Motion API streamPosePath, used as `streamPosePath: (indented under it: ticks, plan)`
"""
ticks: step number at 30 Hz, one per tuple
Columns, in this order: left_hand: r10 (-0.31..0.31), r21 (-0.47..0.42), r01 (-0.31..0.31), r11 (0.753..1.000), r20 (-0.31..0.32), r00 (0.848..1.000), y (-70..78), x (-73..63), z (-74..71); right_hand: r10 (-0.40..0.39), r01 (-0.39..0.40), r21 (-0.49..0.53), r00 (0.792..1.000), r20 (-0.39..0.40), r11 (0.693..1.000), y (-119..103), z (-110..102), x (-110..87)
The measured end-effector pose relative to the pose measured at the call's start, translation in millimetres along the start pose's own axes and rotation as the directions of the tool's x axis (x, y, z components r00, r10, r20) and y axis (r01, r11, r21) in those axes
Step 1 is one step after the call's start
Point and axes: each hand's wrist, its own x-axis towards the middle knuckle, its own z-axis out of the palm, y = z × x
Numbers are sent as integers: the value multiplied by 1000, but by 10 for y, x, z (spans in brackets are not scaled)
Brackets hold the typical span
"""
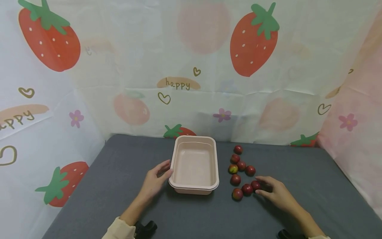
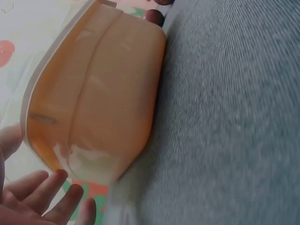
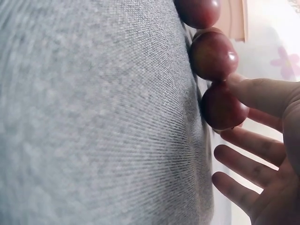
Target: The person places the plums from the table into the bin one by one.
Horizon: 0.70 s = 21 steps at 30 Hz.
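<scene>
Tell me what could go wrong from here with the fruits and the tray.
1. The right hand only touches the nearest fruit with thumb and fingertips; being round, it may roll away on the cloth.
2. That fruit sits against its neighbour, so a nudge could scatter the row.
3. The left hand only rests at the rim of the empty tray, which looks light and may slide if bumped.

Left hand (image 2: 28, 201) low in frame, fingers (image 2: 44, 190) straight and spread, tips just below the pink tub (image 2: 98, 93), contact unclear. Tub sits on grey desk (image 2: 225, 122). Dark red fruit (image 2: 153, 17) beyond tub's far end.
</scene>
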Motion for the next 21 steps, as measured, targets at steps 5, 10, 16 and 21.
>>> streamPosePath:
  ticks: [5,10,16,21]
  plan:
    - [-9,-35,8,999,-33,999,9,17,57,-1,0,-17,1000,-18,1000,-27,6,4]
    - [-15,-55,12,998,-64,998,36,19,86,12,-12,-23,1000,-26,1000,-36,7,8]
    - [-12,-50,8,999,-93,996,36,25,99,24,-24,-9,999,-23,1000,-30,9,11]
    - [-19,-36,15,999,-123,992,47,20,106,26,-27,-12,999,-30,1000,-33,13,6]
